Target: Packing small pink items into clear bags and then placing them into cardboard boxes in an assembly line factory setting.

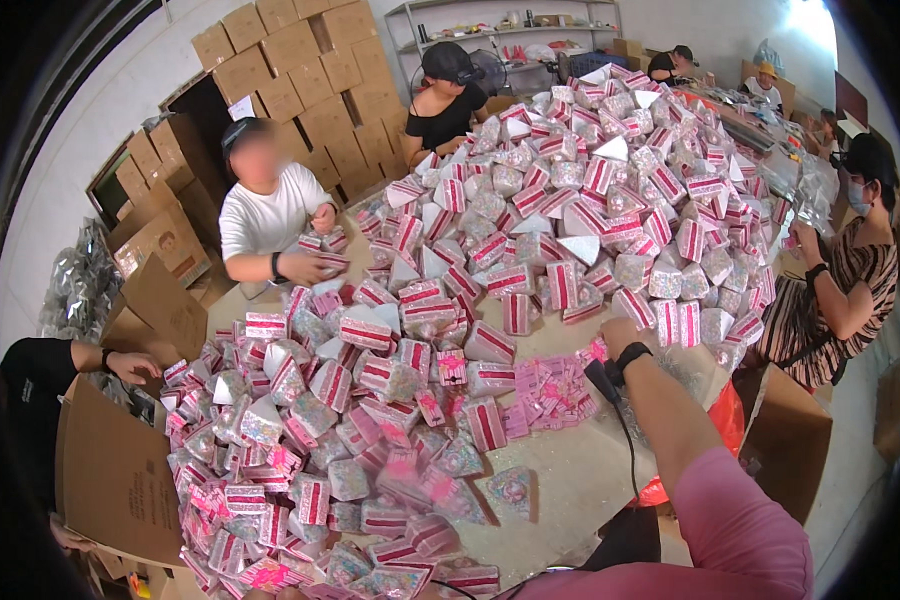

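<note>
My right arm, in a pink sleeve with a black wristband, reaches across the table. My right hand (pixel 622 334) is at the edge of the large heap, with its fingers turned down and hidden. Next to it lies a spread of small pink printed cards (pixel 555 392). Around the hand are wedge-shaped, cake-slice packs (pixel 580 303) with pink and white striped sides, many in clear glittery wrapping. Nearer to me, a flat clear triangular pack (pixel 511 492) lies on the pale table (pixel 560 490). My left hand does not show.
A black cable (pixel 630 450) hangs beside my right forearm. A second heap of wedge packs (pixel 310 430) covers the table's left. Open cartons stand at left (pixel 120 470) and right (pixel 785 425), near a red bag (pixel 727 420). Several people sit or stand around the table.
</note>
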Demonstrator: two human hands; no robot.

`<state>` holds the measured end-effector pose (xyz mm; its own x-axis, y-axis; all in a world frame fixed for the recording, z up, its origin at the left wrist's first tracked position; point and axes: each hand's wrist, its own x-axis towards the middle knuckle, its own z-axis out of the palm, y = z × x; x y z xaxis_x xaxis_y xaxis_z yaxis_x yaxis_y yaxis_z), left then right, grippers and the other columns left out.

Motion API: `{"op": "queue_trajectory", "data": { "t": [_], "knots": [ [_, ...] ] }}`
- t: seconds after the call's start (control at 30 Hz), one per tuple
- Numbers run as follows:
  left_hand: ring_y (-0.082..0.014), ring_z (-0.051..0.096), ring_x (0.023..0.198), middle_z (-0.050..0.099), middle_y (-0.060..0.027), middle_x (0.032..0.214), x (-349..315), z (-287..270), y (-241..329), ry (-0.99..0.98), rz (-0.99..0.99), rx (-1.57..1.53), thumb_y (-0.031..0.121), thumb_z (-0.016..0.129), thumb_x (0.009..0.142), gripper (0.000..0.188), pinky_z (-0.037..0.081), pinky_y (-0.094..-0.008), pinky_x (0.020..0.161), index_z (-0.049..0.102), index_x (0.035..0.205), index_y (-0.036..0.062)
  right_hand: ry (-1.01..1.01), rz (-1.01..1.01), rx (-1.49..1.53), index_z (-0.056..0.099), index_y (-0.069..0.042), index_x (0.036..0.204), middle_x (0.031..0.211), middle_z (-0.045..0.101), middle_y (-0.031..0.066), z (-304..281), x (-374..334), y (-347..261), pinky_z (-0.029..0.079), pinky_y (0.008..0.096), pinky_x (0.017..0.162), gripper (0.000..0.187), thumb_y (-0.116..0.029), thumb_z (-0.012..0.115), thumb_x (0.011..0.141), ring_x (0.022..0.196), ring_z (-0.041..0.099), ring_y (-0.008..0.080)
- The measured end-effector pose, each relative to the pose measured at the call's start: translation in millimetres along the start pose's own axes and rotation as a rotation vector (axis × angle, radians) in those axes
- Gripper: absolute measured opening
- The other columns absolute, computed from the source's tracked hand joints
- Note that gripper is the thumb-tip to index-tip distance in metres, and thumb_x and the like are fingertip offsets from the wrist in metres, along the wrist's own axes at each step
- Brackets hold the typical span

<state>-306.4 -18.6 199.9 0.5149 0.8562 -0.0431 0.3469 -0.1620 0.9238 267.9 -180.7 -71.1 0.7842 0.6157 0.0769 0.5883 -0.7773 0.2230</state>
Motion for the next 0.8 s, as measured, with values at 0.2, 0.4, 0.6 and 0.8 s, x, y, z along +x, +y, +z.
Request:
{"op": "queue_trajectory", "data": {
  "t": [0.2, 0.4, 0.6, 0.8],
  "knots": [
    [-0.0040, 0.036, 0.049, 0.047, 0.0024, 0.055, 6, 11, 14, 0.018, -0.021, 0.027, 0.014, 0.051, 0.089, 0.024, 0.026, -0.0200, 0.046, 0.055, 0.068, 0.0067, 0.173, 0.080, 0.417, 0.068, -0.002, 0.075, 0.071, 0.064, 0.0161, 28, 13, 52, 0.049, 0.0353, 0.059, 0.013, -0.010, 0.057, 0.073, 0.070, 0.065, 0.0267],
    [-0.0049, 0.033, 0.045, 0.044, 0.0029, 0.053, 5, 12, 6, 0.080, -0.044, 0.072, 0.012, 0.050, 0.088, 0.026, 0.023, -0.0210, 0.044, 0.051, 0.063, 0.0070, 0.042, 0.099, 1.290, 0.065, 0.001, 0.084, 0.061, 0.058, 0.0117, -113, -65, 52, 0.047, 0.0328, 0.055, 0.021, -0.015, 0.058, 0.073, 0.058, 0.061, 0.0151],
    [-0.0046, 0.036, 0.047, 0.043, 0.0028, 0.054, 4, 20, 18, 0.122, -0.022, -0.088, 0.010, 0.051, 0.087, 0.023, 0.024, -0.0196, 0.045, 0.054, 0.064, 0.0069, -0.142, -0.094, 0.709, 0.062, -0.002, 0.085, 0.075, 0.063, 0.0140, -86, -146, 65, 0.049, 0.0379, 0.066, 0.018, -0.015, 0.059, 0.072, 0.069, 0.063, 0.0281],
    [-0.0062, 0.037, 0.049, 0.045, 0.0016, 0.058, 5, 8, 8, 0.016, 0.009, 0.024, 0.013, 0.053, 0.088, 0.025, 0.026, -0.0226, 0.045, 0.055, 0.064, 0.0048, 0.119, -0.107, 0.745, 0.059, -0.003, 0.080, 0.082, 0.059, 0.0178, -62, -167, 31, 0.045, 0.0433, 0.073, 0.012, -0.012, 0.054, 0.074, 0.084, 0.057, 0.0367]
  ]
}}
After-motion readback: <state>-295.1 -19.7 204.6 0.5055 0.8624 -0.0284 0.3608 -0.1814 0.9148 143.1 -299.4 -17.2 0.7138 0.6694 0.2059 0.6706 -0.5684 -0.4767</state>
